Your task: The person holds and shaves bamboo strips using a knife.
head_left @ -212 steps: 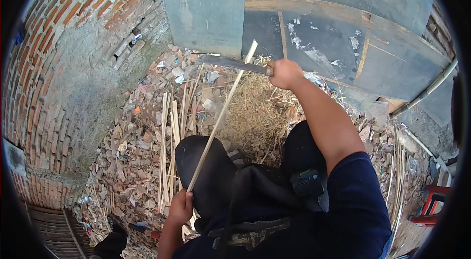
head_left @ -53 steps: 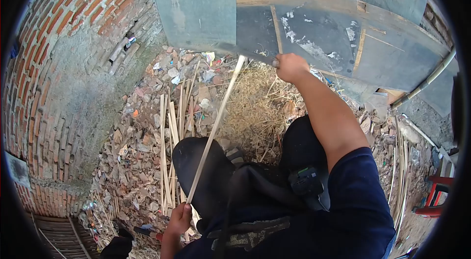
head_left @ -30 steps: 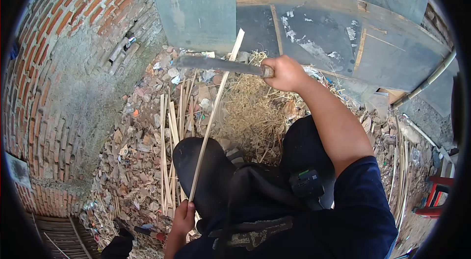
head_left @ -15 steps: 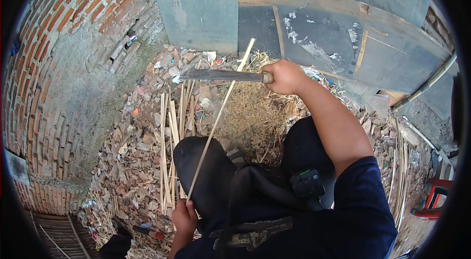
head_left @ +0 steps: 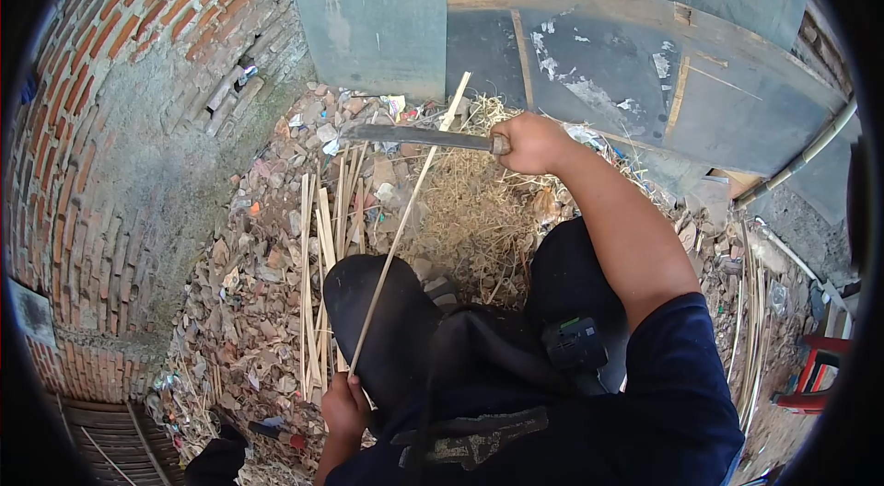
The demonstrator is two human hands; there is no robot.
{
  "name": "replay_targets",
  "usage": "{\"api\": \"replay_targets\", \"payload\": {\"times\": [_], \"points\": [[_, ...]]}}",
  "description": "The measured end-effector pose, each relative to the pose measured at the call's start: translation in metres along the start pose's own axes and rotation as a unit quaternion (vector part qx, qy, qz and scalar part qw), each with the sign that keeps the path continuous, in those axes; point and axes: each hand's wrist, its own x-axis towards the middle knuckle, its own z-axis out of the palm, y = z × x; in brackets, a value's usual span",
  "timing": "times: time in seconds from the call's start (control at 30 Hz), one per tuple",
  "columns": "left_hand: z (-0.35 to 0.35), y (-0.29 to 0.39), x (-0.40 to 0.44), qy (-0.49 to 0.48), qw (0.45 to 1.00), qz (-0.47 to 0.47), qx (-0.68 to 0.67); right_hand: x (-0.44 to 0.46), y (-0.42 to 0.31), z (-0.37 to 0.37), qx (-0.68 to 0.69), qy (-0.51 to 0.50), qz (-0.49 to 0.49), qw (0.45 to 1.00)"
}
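My right hand (head_left: 531,144) is closed round the handle of a long machete (head_left: 414,135), whose blade points left and lies across the upper part of a thin bamboo strip (head_left: 396,233). The strip's lower end is pinched in my left hand (head_left: 346,405), beside my left thigh. From there the strip slants up over my knee, and its pale tip stands above the blade. Below the blade lies a heap of curly shavings (head_left: 474,201). More bamboo strips (head_left: 307,283) lie on the ground left of my knee.
A brick wall (head_left: 138,145) rises at the left. Grey-blue panels (head_left: 373,17) stand ahead. Rubble (head_left: 239,302) covers the ground. Further strips (head_left: 755,329) lie at the right, near a red object (head_left: 815,376). A dark device (head_left: 576,344) rests by my right thigh.
Since the earliest frame the bamboo strip has shifted and tilted slightly. The machete, higher and further right 1.8 seconds ago, has come down and left. My left hand still grips the strip's lower end.
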Motion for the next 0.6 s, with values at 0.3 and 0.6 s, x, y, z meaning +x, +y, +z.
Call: {"api": "replay_targets", "payload": {"times": [0.3, 0.6], "points": [[-0.003, 0.002, -0.002, -0.015, 1.0, -0.012, 0.002, 0.019, 0.01, 0.02, 0.067, 0.057, 0.003, 0.996], [-0.014, 0.009, 0.012, -0.042, 0.999, -0.004, -0.018, -0.001, -0.015, 0.005, -0.036, -0.021, -0.013, 0.999]]}}
